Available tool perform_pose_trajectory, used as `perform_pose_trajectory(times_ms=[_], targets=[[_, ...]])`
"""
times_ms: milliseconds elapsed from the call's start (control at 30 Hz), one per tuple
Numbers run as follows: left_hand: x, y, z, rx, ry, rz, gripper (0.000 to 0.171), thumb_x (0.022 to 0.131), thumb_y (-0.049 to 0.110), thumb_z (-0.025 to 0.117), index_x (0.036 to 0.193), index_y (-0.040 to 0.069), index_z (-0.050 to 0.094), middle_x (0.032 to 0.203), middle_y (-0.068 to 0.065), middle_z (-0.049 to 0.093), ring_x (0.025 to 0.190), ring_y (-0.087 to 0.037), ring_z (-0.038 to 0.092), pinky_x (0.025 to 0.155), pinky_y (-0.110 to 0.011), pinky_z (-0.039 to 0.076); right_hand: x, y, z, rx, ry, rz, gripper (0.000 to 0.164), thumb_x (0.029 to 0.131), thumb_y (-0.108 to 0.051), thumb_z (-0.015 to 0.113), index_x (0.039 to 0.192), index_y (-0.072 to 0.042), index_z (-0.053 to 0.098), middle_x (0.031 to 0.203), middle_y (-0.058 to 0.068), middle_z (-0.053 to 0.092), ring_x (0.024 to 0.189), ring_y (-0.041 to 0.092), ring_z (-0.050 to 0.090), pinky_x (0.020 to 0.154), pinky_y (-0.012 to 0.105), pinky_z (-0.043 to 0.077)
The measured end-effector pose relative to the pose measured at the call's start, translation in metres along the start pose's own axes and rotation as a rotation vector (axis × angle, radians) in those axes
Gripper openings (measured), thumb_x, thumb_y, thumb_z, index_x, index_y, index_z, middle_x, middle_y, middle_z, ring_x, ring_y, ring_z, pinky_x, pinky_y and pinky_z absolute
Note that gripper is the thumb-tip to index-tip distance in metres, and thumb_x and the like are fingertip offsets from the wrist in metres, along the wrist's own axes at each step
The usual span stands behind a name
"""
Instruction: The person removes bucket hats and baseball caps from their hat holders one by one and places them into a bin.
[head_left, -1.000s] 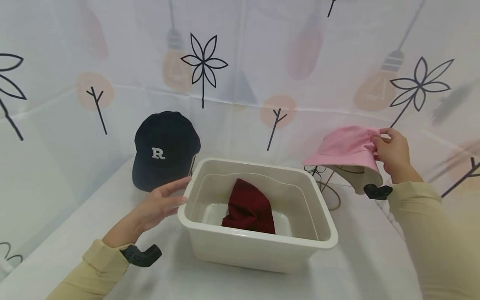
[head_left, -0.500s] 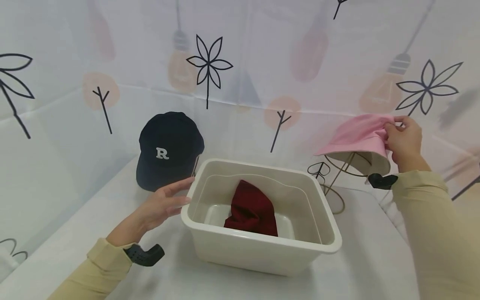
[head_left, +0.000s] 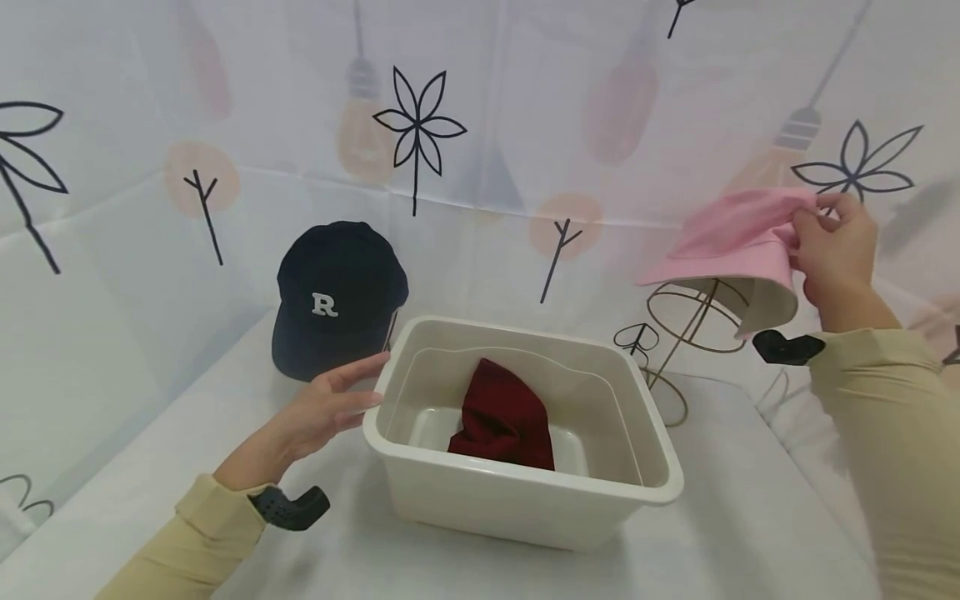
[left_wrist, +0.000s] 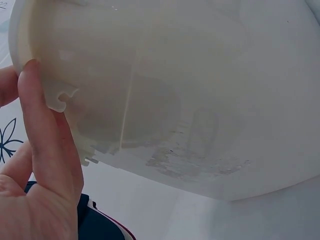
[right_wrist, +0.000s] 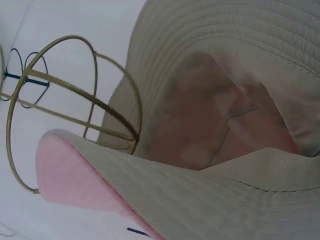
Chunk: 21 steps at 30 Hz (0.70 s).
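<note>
A pink bucket hat (head_left: 731, 237) with beige lining is pinched at its crown by my right hand (head_left: 840, 246). It hangs tilted above a gold wire hat stand (head_left: 693, 329); the right wrist view shows the lined inside (right_wrist: 225, 115) beside the stand's wire top (right_wrist: 80, 90). My left hand (head_left: 318, 412) touches the left rim of a cream plastic tub (head_left: 525, 500) with fairly straight fingers. The left wrist view shows the fingers (left_wrist: 42, 125) against the tub's outer wall (left_wrist: 165, 100). Inside the tub lies a folded dark red cloth item (head_left: 506, 417), perhaps a hat.
A navy cap (head_left: 337, 300) with a white R sits on a stand at the back left, behind my left hand. White cloth covers the table (head_left: 315, 558). A printed curtain (head_left: 487, 125) hangs close behind everything.
My right hand has raised the pink bucket hat up and to the right, uncovering more of the wire stand. My left hand stays at the tub's rim.
</note>
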<state>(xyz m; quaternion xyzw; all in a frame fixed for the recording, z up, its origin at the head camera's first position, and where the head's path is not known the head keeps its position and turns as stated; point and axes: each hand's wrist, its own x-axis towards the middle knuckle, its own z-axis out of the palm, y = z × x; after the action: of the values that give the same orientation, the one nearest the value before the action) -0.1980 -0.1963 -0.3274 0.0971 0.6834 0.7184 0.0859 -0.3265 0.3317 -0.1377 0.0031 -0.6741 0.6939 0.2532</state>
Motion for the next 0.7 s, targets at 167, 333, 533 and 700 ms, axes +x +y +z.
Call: perform_pose_trajectory(times_ms=[167,333,533,700], targets=[[-0.001,0.001,0.001,0.005,0.004,0.000,0.068,0.085,0.012,0.067,0.144,0.008,0.033,0.150,-0.010,0.026,0.136,-0.033,0.016,0.101,-0.060,0.025,-0.006,-0.013,0.004,0.063,-0.004,-0.018,0.012,0.090,-0.006,0.055,0.095,-0.017,0.051,0.070,-0.004,0.060,0.046,0.006,0.057,0.039,0.020,0.047],[-0.001,0.002,0.001,0.010,-0.001,0.003,0.069,0.085,0.013,0.067,0.144,0.007,0.033,0.150,-0.011,0.025,0.137,-0.034,0.015,0.101,-0.061,0.024,-0.014,-0.024,0.004,0.081,0.006,-0.023,0.016,0.090,-0.009,0.058,0.100,-0.018,0.049,0.074,-0.002,0.059,0.048,0.007,0.058,0.041,0.020,0.049],[0.000,0.002,0.002,0.003,0.011,-0.013,0.069,0.084,0.012,0.068,0.144,0.008,0.034,0.150,-0.010,0.027,0.136,-0.033,0.016,0.101,-0.060,0.025,-0.026,-0.034,0.006,0.119,0.029,-0.040,0.018,0.088,-0.012,0.063,0.100,-0.017,0.050,0.077,-0.001,0.061,0.050,0.008,0.059,0.043,0.020,0.049],[-0.001,0.001,0.002,0.001,0.003,-0.004,0.070,0.085,0.012,0.067,0.145,0.007,0.032,0.150,-0.011,0.025,0.136,-0.034,0.015,0.102,-0.061,0.024,-0.039,-0.039,0.009,0.205,0.018,-0.061,0.018,0.086,-0.007,0.065,0.096,-0.013,0.052,0.074,0.002,0.064,0.048,0.011,0.059,0.040,0.022,0.048]])
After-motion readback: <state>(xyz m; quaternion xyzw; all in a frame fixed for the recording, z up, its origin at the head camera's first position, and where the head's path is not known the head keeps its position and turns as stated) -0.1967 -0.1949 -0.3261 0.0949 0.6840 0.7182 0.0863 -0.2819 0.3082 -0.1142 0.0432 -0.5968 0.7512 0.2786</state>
